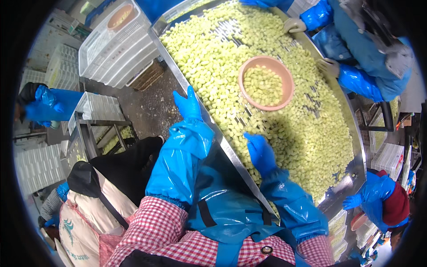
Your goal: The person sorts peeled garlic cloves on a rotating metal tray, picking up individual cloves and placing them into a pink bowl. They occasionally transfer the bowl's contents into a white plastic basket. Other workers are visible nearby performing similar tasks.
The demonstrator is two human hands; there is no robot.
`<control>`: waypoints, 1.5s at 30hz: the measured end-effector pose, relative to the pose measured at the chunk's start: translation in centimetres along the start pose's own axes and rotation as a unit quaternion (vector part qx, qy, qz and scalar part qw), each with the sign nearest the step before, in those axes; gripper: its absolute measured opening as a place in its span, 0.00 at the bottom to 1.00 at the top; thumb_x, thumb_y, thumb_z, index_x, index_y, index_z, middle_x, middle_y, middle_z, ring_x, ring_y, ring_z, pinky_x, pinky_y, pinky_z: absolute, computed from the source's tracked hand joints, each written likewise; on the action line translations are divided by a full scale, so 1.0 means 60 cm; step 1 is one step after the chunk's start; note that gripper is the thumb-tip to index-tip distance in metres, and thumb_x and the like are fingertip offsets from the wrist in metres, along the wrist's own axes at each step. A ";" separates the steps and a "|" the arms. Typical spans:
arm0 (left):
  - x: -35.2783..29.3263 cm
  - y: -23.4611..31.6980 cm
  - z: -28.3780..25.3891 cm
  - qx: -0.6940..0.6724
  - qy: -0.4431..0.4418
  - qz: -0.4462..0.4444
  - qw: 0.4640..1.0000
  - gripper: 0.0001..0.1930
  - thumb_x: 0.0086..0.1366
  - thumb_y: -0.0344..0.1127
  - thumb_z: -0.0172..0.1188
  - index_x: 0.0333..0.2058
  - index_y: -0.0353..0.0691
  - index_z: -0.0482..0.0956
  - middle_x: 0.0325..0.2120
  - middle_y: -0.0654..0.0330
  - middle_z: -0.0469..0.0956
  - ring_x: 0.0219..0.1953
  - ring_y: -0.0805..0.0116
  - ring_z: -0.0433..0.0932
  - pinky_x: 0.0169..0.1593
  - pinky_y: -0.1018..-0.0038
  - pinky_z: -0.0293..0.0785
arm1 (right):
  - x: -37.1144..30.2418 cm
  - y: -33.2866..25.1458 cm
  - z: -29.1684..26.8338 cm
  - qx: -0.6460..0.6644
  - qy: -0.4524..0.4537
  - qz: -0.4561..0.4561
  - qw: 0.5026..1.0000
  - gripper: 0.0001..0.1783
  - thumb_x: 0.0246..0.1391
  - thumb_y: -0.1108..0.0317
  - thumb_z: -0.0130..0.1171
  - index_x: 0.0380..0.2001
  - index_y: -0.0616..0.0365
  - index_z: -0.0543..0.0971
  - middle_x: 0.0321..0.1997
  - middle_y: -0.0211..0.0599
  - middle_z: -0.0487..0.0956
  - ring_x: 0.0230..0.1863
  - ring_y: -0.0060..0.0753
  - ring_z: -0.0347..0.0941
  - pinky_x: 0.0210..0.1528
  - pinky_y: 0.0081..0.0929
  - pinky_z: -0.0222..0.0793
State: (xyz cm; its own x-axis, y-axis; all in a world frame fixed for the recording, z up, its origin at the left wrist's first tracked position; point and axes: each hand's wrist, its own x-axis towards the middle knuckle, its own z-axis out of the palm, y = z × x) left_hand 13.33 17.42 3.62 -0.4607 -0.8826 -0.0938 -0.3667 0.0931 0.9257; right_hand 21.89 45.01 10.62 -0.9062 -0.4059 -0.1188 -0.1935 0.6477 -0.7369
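A long metal sorting tray (231,153) with a raised rim holds a thick layer of small pale green oval pieces (204,62), like grapes or shelled beans. My left hand (188,104), in a blue glove, hovers by the tray's left rim with thumb and fingers apart and nothing in it. Over the near part of the pieces is my right hand (261,155), also blue-gloved. Its fingers are curled together with the tips toward the pieces; whatever they may hold is hidden. A round pinkish-brown bowl (289,89), partly filled with the same pieces, sits on the layer beyond my right hand.
Across the tray a co-worker's pale-gloved hands (329,67) reach to its far rim. White plastic crates (111,53) stand stacked at the left, near a metal-framed stand (95,133). A person in blue sleeves (378,196) works at the right. A padded white bag-like cover (84,222) lies lower left.
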 end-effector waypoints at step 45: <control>0.005 0.029 0.044 -0.155 -0.070 -0.177 0.969 0.25 0.69 0.31 0.50 0.63 0.44 0.56 0.42 0.52 0.75 0.34 0.66 0.75 0.34 0.72 0.73 | 0.410 -0.016 -0.044 -0.246 0.183 -0.045 0.951 0.17 0.54 0.76 0.56 0.48 0.55 0.81 0.52 0.45 0.78 0.56 0.46 0.73 0.60 0.37 0.67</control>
State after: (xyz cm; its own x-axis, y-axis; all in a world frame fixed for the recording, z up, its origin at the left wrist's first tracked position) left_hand 10.43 18.50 4.26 -0.4638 -0.7606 -0.4543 -0.2710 -0.3664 0.8901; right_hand -1.18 36.08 10.17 -0.9305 -0.2800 0.2361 -0.3468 0.8811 -0.3217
